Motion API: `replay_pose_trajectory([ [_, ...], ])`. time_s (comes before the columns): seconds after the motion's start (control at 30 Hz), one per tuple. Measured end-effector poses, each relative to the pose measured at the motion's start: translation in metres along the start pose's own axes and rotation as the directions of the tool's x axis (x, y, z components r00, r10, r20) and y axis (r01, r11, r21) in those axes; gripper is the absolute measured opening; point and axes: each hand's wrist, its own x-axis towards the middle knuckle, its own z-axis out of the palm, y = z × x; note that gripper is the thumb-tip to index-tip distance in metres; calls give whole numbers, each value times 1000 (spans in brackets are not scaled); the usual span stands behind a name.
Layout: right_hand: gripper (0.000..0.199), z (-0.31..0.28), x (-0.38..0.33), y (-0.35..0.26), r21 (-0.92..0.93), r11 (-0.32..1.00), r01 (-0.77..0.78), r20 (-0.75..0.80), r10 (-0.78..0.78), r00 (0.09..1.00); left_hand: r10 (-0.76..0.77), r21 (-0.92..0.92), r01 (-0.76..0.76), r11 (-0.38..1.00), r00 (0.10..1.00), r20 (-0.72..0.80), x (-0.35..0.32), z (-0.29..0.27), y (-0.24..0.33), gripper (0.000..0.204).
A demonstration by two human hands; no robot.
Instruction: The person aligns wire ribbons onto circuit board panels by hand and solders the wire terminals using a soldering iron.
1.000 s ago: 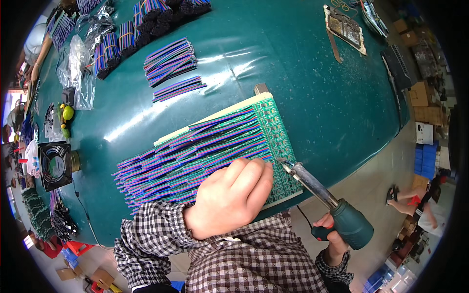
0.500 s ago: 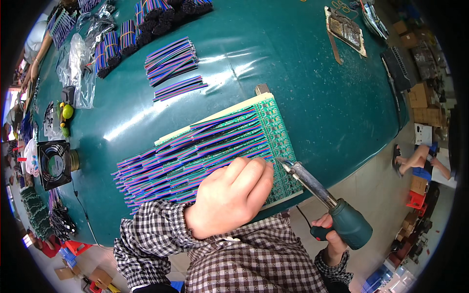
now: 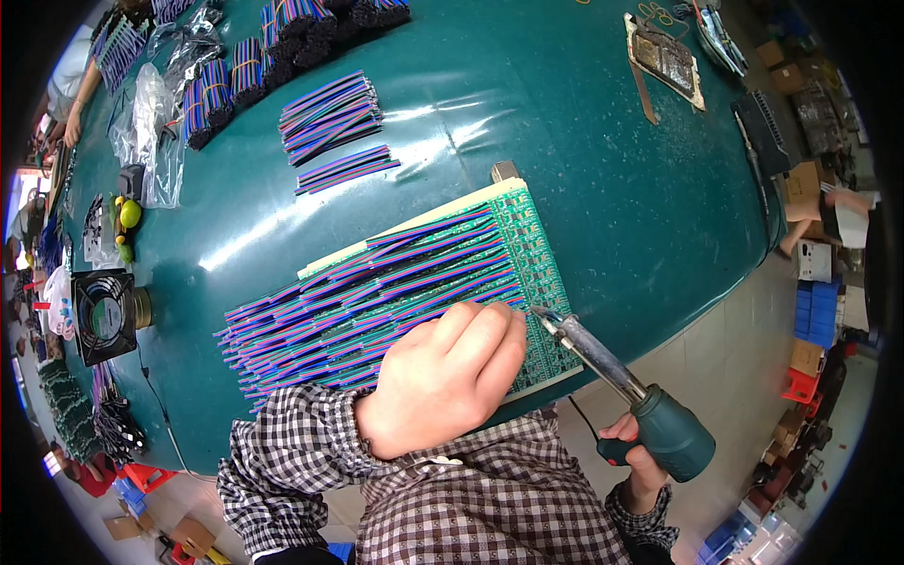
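A green circuit board panel (image 3: 534,259) lies aslant in front of me, on a pale backing board (image 3: 330,262). Rows of multicoloured ribbon wires (image 3: 311,325) run leftward from its right part. My left hand (image 3: 447,381) rests over the wires, fingers curled and pressed together near the components; its fingertips are hidden, so what they pinch cannot be made out. Gripped in my right hand (image 3: 643,471) is a soldering iron (image 3: 673,433) with a thick dark green handle. The iron's metal tip reaches the panel just right of my left fingers.
Loose wire strips (image 3: 330,118) lie beyond the panel, with tied wire bundles (image 3: 247,71) farther back. A fan (image 3: 104,315) stands at the left. Toward the far right are a dirty metal tray (image 3: 666,61) and a black case (image 3: 767,132). A metal block (image 3: 505,171) touches the panel's far corner.
The soldering iron and my right hand have shifted very slightly left. My left hand stays almost still. In the background at right, a person has moved farther back.
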Motion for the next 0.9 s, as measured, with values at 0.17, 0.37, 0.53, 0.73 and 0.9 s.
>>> replay_pose_trajectory([
  [0.17, 70, 8, 2, -5, 58, 998, -6, -51, 9, 999, -1, 3, 1, 1000, 1000, 3, 0, 0, 0, 40],
  [0.37, 71, 5, 3, -6, 23, 999, -23, 10, 23, 1000, -4, 4, 4, 1000, 1000, 7, 1, -1, 0, 40],
  [0.53, 74, 5, 1, -6, 55, 998, 7, -33, -5, 999, -7, 3, 7, 1000, 1000, 14, 0, -1, 1, 39],
  [0.73, 75, 10, 1, -13, 95, 995, -32, -56, 37, 998, 0, 18, 0, 1000, 1000, 14, 0, 0, 1, 39],
  [0.9, 81, -8, -3, 0, 19, 999, -36, 58, 35, 998, 3, 12, -3, 1000, 1000, 5, 0, 0, 0, 39],
])
